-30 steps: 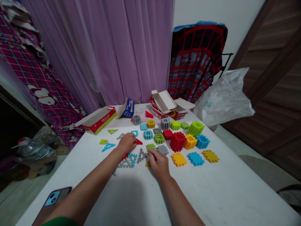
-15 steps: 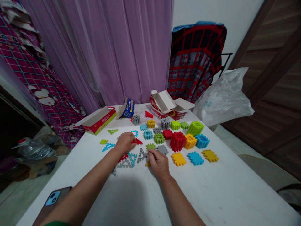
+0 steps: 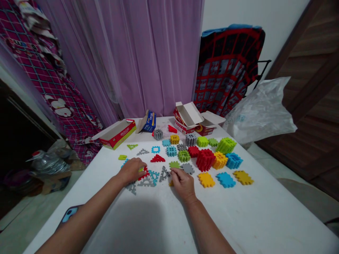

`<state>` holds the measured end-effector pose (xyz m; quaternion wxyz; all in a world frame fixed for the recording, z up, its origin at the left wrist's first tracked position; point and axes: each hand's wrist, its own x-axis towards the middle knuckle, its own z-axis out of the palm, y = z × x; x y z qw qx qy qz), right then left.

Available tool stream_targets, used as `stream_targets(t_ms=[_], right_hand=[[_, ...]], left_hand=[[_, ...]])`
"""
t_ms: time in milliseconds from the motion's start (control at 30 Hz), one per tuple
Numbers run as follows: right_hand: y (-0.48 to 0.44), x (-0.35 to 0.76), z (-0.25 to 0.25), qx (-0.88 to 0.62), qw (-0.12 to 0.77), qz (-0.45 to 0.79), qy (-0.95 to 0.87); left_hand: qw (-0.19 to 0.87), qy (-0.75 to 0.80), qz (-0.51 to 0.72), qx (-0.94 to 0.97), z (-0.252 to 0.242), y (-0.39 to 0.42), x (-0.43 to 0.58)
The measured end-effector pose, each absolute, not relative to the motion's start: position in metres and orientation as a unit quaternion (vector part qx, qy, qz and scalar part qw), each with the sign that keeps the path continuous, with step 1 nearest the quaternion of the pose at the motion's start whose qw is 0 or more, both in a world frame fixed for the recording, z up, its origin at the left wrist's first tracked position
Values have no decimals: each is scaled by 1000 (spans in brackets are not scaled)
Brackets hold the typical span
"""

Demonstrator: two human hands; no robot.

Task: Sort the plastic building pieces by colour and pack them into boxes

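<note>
My left hand (image 3: 132, 169) lies curled on the white table (image 3: 238, 218) over a cluster of flat triangle pieces, grey (image 3: 145, 182), blue (image 3: 153, 175) and red (image 3: 144, 173). A bit of light green shows at its fingertips. A red triangle (image 3: 158, 158) lies free just beyond it. My right hand (image 3: 182, 180) rests with its fingers pinched together beside a grey triangle (image 3: 164, 174) and a green piece (image 3: 174, 164). A small yellow piece (image 3: 171, 183) peeks out under its thumb. What either hand grips is hidden.
Chunky toothed blocks, red (image 3: 205, 159), yellow (image 3: 220, 159), blue (image 3: 234, 160) and green (image 3: 226, 145), stand to the right. Open cardboard boxes (image 3: 116, 132) (image 3: 190, 118) sit at the far edge. A phone (image 3: 69, 214) lies near left. A plastic bag (image 3: 261, 113) hangs over the right edge.
My left hand has let go of the red triangle and drawn back toward me onto the triangle cluster. The view has shifted slightly. My right hand has barely moved.
</note>
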<state>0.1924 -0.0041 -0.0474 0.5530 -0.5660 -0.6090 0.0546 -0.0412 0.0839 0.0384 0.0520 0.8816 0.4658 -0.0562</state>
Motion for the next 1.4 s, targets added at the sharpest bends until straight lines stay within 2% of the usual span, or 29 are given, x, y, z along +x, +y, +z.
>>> stream_targets(t_ms=[300,700,1067,1400], right_hand=[[-5,194,-47,-560,550,51,-618],[-4,194,-50,-550,556,50,-622],[-5,195,-50,-557,549,52,-621],[-4,197,-50,-556,556,51,-615]], left_hand=[[47,505,-71,859,42,97,-20],[52,702,-58,708,40,118,-64],[90,690,-117,708,50,125,-63],[44,658,-101,745,51,130,-55]])
